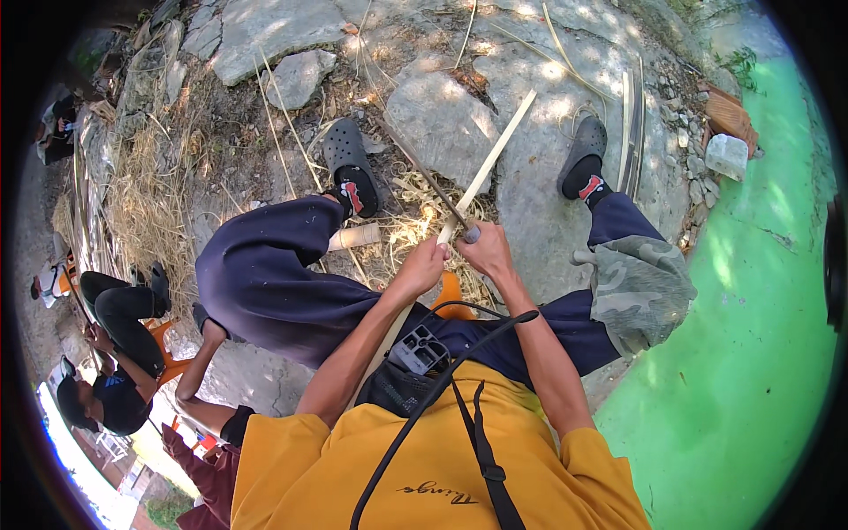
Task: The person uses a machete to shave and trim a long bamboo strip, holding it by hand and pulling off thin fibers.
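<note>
My left hand [426,262] grips a long pale bamboo strip [495,159] that runs up and away to the right over the stony ground. My right hand [484,249] is closed on the handle of a long dark knife [422,172], whose blade lies across the strip and points up to the left. Both hands meet just above my knees. Pale shavings [415,221] lie on the ground under them.
I sit on an orange stool [452,296], feet in dark clogs [349,163] on flat stones. More bamboo strips [632,124] lie at the right, beside a green painted floor [751,336]. A short bamboo piece [355,237] rests by my left leg. Other people sit at the left.
</note>
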A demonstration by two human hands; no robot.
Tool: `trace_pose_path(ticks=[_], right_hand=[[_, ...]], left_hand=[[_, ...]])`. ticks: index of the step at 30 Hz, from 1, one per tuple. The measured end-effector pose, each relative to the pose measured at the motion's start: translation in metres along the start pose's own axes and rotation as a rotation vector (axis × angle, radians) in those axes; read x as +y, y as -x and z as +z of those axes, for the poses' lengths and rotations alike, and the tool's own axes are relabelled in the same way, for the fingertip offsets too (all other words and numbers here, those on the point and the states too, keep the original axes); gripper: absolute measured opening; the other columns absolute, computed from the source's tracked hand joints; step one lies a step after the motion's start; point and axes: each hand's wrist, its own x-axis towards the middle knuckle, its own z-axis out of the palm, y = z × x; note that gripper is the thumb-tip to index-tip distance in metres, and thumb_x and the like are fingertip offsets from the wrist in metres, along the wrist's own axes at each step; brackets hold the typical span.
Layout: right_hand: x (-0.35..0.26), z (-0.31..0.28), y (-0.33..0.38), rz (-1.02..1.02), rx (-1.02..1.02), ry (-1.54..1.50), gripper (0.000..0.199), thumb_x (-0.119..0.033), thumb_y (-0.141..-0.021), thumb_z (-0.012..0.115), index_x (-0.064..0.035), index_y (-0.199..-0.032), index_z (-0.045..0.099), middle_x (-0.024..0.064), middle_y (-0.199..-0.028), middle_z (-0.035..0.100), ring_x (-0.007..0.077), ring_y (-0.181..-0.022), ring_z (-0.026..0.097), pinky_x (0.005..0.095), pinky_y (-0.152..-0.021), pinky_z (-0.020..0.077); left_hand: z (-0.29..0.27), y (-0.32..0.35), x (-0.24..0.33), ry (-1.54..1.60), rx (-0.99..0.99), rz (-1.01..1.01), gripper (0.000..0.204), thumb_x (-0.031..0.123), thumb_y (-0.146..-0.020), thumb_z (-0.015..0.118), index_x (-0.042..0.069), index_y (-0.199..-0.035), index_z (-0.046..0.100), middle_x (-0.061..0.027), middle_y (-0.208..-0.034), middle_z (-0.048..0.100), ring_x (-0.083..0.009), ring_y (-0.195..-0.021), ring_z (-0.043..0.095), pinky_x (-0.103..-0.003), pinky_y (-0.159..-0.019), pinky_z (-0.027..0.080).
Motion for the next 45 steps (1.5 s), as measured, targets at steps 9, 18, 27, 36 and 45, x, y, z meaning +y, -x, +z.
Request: trace_pose_path(ticks=[9,18,27,36,45], right_hand=[[0.004,0.004,-0.007,0.033,0.069,0.005,0.022,-0.02,-0.07,0.067,0.0008,-0.078,0.064,0.0218,-0.068,0.061,0.0394,-0.065,0.062,0.0444,-0.062,0.0484],[0.012,0.008,-0.014,0.069,0.047,-0.046,0.018,-0.02,-0.07,0.065,-0.0029,-0.075,0.065,0.0205,-0.069,0.064,0.0409,-0.066,0.062,0.0445,-0.063,0.0503],[0.008,0.016,-0.006,-0.035,0.07,-0.022,0.02,-0.022,-0.07,0.069,-0.0035,-0.077,0.065,0.0214,-0.07,0.063,0.0429,-0.069,0.062,0.0465,-0.063,0.0493],[-0.002,0.002,0.016,-0.029,0.079,-0.016,0.019,-0.02,-0.072,0.067,-0.0025,-0.079,0.068,0.0208,-0.068,0.064,0.042,-0.067,0.063,0.0458,-0.061,0.0495],[0.007,0.012,0.022,-0.082,0.068,-0.067,0.021,-0.019,-0.072,0.069,0.0006,-0.076,0.064,0.0202,-0.064,0.059,0.0278,-0.055,0.055,0.0407,-0.058,0.0453]], left_hand=[[-0.002,0.005,0.011,-0.044,-0.002,-0.027,0.031,0.023,-0.103,0.041,-0.004,-0.098,0.056,-0.0181,-0.082,0.061,-0.0293,-0.077,0.06,-0.042,-0.073,0.047],[0.001,0.002,0.01,0.041,-0.019,-0.039,0.026,0.026,-0.106,0.04,0.007,-0.093,0.052,0.0032,-0.066,0.041,-0.0074,-0.047,0.033,-0.028,-0.042,0.029],[-0.001,-0.003,0.003,0.033,0.041,-0.038,0.026,0.026,-0.105,0.041,0.006,-0.092,0.052,0.0039,-0.062,0.04,-0.0077,-0.046,0.034,-0.029,-0.042,0.029],[0.002,0.002,0.004,0.017,-0.065,-0.024,0.026,0.026,-0.106,0.041,0.006,-0.093,0.051,0.004,-0.064,0.039,-0.007,-0.047,0.034,-0.027,-0.041,0.029],[0.006,0.0,0.005,0.093,-0.068,-0.044,0.025,0.026,-0.106,0.039,0.008,-0.092,0.051,0.0046,-0.063,0.038,-0.0068,-0.047,0.033,-0.026,-0.041,0.028]])
